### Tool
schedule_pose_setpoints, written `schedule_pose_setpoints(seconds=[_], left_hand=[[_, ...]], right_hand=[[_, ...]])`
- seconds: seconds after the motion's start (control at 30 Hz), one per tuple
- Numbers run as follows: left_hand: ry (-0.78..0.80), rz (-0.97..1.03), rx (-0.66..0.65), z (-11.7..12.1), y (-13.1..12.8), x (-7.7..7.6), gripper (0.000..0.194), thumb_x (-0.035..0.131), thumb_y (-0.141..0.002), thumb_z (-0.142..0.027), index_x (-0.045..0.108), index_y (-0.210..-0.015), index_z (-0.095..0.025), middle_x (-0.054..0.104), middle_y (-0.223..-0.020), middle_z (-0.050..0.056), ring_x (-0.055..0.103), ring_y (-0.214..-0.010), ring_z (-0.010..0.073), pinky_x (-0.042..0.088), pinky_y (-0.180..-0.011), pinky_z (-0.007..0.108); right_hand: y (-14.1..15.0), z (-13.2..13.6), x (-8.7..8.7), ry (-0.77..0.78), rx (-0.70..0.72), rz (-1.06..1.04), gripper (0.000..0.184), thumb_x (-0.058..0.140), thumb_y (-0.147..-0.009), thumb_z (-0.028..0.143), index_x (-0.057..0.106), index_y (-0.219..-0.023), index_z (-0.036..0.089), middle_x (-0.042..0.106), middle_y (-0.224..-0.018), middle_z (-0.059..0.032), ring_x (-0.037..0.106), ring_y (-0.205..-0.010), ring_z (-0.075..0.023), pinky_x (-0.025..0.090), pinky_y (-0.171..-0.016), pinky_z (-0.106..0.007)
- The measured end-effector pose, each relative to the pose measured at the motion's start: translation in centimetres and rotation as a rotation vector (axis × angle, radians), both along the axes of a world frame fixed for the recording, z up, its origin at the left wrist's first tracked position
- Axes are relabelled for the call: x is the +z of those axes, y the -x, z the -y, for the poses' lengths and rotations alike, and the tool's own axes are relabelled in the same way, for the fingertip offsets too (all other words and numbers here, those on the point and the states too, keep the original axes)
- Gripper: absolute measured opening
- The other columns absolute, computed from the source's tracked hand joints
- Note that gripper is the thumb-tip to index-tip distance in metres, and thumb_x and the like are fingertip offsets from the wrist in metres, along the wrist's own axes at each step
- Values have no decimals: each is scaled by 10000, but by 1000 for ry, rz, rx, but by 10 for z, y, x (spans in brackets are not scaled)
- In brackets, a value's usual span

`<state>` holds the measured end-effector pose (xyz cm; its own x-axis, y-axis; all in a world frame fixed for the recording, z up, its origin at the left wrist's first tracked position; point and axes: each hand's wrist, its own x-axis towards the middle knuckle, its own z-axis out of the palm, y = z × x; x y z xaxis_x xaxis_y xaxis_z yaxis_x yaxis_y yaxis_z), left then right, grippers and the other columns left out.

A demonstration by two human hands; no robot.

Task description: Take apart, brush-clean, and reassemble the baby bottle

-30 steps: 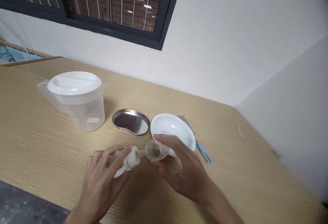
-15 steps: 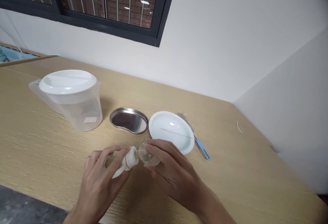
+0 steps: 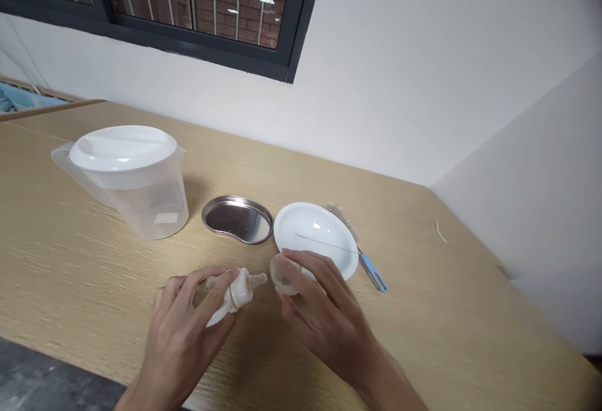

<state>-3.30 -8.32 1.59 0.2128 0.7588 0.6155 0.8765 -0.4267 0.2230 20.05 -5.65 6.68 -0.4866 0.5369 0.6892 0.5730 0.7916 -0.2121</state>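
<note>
My left hand (image 3: 188, 317) is wrapped round a baby bottle (image 3: 241, 288) tilted on its side, its white collar and clear teat (image 3: 256, 280) pointing right. Between the thumb and fingers of my right hand (image 3: 324, 310) is a clear domed bottle cap (image 3: 283, 275), its open side turned toward the teat. A small gap separates cap and teat. Just beyond the right hand lies a white oval bowl (image 3: 310, 223), with a thin wire cleaning brush (image 3: 324, 243) across it. My fingers hide much of the bottle's body.
A lidded translucent pitcher (image 3: 155, 204) stands at the left. Beside the bowl is a steel kidney dish (image 3: 237, 219). A bottle brush with a blue handle (image 3: 374, 273) lies right of the bowl. Farther right is a thin pale strip (image 3: 441, 231). The wooden table (image 3: 470, 310) meets the wall behind.
My right hand has drawn the clear cap to the right, off the bottle's teat, which now shows bare. The left hand and bottle have stayed nearly still.
</note>
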Motion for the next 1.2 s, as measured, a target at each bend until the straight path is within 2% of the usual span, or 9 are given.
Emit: schedule_pose_setpoints(seconds=[0.07,0.23,0.4,0.53,0.6,0.77,0.97,1.13,1.2], left_hand=[[-9,7,-2,0,0,0,399,634,-928,-223,589,-1316,-309,675,-1181,51,563,-892,214,418,-802,381],[13,-20,13,1,0,1,409,646,-921,-224,592,-1316,-317,673,-1190,45,564,-889,218,415,-792,384],[-5,-27,41,2,1,1,400,640,-928,-234,599,-1314,-331,683,-1185,33,568,-878,216,414,-796,388],[-8,-34,29,1,1,1,388,639,-931,-250,605,-1311,-324,682,-1191,38,569,-889,220,410,-797,389],[-7,-37,25,2,1,1,396,646,-927,-247,604,-1312,-325,684,-1190,37,568,-886,217,409,-800,387],[-24,-31,23,3,1,2,412,664,-919,-249,602,-1319,-328,688,-1184,37,572,-888,221,407,-800,385],[-22,-25,23,3,-1,2,380,645,-929,-251,616,-1299,-329,686,-1182,36,565,-878,218,404,-784,376],[-4,-36,16,5,-1,2,390,625,-938,-246,609,-1318,-333,688,-1188,33,552,-874,214,399,-789,377],[-9,-33,17,6,-1,3,390,627,-936,-241,610,-1316,-329,689,-1182,36,547,-870,214,399,-784,375]], right_hand=[[-1,1,-1,-18,-25,-32,618,623,-818,-48,517,-1401,128,602,-1300,-149,552,-1243,-243,540,-1023,-441],[-1,5,-6,22,83,-32,604,632,-830,-34,503,-1405,101,595,-1329,-162,549,-1274,-236,541,-1045,-422],[-1,5,-6,-69,-50,-52,604,630,-814,-56,532,-1385,115,609,-1291,-158,562,-1246,-246,549,-1018,-429],[4,6,-8,63,9,-126,573,642,-870,35,502,-1414,149,618,-1300,-126,580,-1234,-218,561,-1018,-388],[4,6,-10,67,20,-100,582,637,-875,35,493,-1426,155,621,-1307,-124,582,-1240,-219,560,-1022,-392],[-2,7,-14,-72,-169,-150,592,660,-835,6,540,-1393,162,631,-1263,-131,605,-1198,-240,559,-1006,-425],[6,14,-20,22,2,-122,653,639,-850,-5,473,-1461,153,602,-1340,-150,574,-1267,-259,562,-1020,-438],[7,14,-24,-84,-212,-190,654,665,-832,-5,509,-1444,164,614,-1302,-140,593,-1222,-256,564,-998,-439],[8,15,-24,-66,-225,-226,644,675,-836,14,513,-1441,165,614,-1289,-139,596,-1209,-253,570,-981,-432]])
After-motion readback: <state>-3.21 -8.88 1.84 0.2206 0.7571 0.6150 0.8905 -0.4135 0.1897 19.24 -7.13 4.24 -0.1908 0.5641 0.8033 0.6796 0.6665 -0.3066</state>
